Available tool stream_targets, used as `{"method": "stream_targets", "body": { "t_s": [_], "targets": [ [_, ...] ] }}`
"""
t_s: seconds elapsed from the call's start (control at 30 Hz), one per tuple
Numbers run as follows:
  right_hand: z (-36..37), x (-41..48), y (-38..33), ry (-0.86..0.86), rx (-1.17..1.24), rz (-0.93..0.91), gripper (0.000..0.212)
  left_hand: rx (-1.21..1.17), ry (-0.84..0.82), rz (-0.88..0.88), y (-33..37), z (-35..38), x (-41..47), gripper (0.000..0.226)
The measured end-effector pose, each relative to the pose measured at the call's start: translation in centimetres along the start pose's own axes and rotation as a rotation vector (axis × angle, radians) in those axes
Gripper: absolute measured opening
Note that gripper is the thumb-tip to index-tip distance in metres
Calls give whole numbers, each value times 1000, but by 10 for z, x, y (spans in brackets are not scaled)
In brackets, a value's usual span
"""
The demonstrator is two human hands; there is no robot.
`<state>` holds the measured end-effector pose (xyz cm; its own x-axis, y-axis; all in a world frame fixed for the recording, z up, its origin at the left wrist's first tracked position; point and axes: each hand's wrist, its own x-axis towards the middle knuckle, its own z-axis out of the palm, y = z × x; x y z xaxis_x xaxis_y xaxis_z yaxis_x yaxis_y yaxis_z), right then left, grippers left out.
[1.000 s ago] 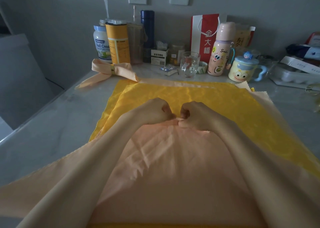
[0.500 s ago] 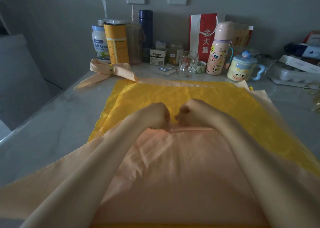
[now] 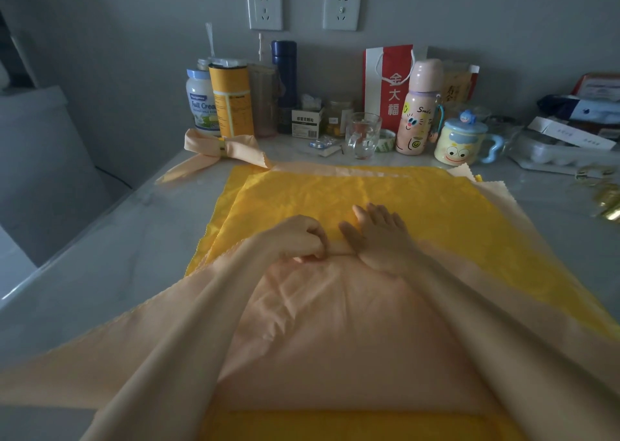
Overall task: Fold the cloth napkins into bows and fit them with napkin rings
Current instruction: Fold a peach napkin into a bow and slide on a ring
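Right hand [image 3: 379,239], fisted earlier, is flattened, grip wide; peach napkin [image 3: 335,323] fold apparently pinched by left hand [image 3: 298,239]; further folding required.

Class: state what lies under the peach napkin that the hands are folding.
Yellow cloths lie under the peach napkin, showing beyond its edges. How many are stacked is hidden, as is the table beneath them.

Single view, worn on the head, looking forward and down along both forearms, across the table [image 3: 100,239] toward the back wall [image 3: 469,21]. Wide-angle, curving the edges. Close above the peach napkin [image 3: 335,323], the left hand [image 3: 298,236] and the right hand [image 3: 379,236]; much farther from the bottles [image 3: 419,105] lined along the wall
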<state>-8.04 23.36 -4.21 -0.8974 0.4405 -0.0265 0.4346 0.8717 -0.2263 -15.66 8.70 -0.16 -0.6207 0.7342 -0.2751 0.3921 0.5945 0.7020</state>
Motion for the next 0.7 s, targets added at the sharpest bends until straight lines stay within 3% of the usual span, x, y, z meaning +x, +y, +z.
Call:
{"method": "stream_targets", "body": {
  "t_s": [0.2, 0.3, 0.4, 0.53, 0.7],
  "targets": [
    [-25, -16, 55, 108, -108, 217, 57, -137, 272, 48, -13, 15, -1, 16],
    [-29, -29, 35, 324, 0, 12, 40, -2, 366, 108, -17, 22, -4, 10],
    [-27, -44, 11, 229, 159, -175, 37, 74, 414, 154, -13, 22, -7, 4],
    [-24, -56, 10, 171, 133, -173, 30, 175, 391, 196, -14, 22, -10, 18],
    [-28, -64, 6, 239, 70, -151, 27, 514, 420, 213, -9, 22, -18, 31]
  ]
}}
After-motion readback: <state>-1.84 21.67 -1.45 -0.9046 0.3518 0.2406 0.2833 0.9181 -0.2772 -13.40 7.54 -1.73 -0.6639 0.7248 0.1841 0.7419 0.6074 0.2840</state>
